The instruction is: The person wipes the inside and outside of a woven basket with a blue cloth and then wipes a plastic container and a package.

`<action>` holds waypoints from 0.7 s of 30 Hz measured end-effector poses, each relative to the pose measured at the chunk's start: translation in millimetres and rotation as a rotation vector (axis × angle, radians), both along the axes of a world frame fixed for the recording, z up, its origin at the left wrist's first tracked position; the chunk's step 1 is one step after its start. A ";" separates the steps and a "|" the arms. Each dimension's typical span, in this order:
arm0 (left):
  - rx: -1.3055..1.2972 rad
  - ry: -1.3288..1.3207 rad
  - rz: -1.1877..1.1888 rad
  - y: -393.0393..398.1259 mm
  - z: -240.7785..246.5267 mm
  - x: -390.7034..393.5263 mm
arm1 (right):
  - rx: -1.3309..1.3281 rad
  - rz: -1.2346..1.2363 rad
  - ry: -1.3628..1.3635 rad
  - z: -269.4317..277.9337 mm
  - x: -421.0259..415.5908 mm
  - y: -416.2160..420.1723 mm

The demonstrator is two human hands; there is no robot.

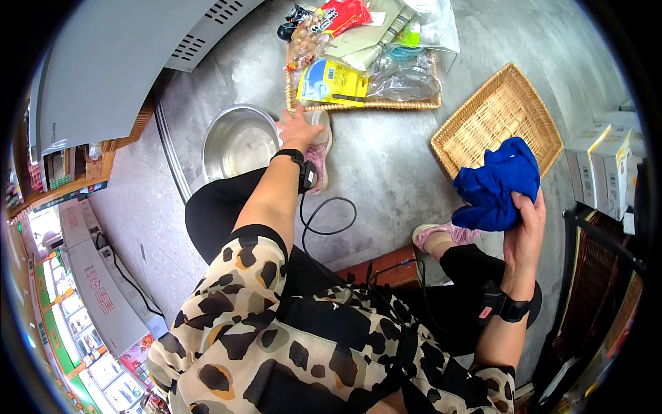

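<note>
Crumpled in my right hand (528, 220) is a blue cloth (496, 186), held over the near end of a shallow wicker basket (483, 121). The inside of that basket shows bare weave. My left hand (300, 130) has its fingers spread and holds nothing. It is between a stainless steel basin (240, 142) and a second wicker basket (372, 105), above my left shoe. Its fingertips come close to that basket's rim; whether they touch is unclear. Packaged goods fill the second basket, among them a yellow pouch (332, 83), a red bag (345, 15) and clear plastic packaging (401, 77).
A large grey cabinet (119, 62) stands at the left. White boxes (602, 165) are stacked at the right, above a dark rack (589, 279). A black cable (331, 232) loops over the grey floor (372, 171) between my feet. I sit on a low reddish-brown stool (382, 266).
</note>
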State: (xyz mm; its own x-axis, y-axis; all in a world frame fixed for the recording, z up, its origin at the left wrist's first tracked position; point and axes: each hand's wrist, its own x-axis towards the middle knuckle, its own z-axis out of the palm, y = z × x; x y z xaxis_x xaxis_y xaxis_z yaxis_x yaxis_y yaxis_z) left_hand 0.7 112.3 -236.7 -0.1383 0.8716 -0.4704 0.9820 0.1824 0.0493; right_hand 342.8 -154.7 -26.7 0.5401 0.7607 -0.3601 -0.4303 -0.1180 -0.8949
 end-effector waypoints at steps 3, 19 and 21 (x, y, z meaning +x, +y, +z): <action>0.040 -0.180 0.000 13.8 -24.4 -30.2 | 0.001 -0.003 0.013 -1.0 0.6 1.0; -0.464 -1.107 0.325 4.7 95.1 7.8 | 0.152 0.015 0.109 7.0 -5.1 -11.7; -0.573 -1.338 0.298 -11.6 144.3 35.4 | 0.166 0.020 0.028 9.4 -6.9 -14.2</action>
State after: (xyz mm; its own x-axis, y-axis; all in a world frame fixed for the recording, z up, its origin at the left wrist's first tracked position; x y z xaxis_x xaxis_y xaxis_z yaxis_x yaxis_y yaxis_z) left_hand 36.1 100.7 -92.4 0.5276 0.5466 -0.6503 0.1907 0.6697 0.7177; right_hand 335.9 -168.9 -17.3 0.5160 0.8212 -0.2436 -0.4549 0.0217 -0.8903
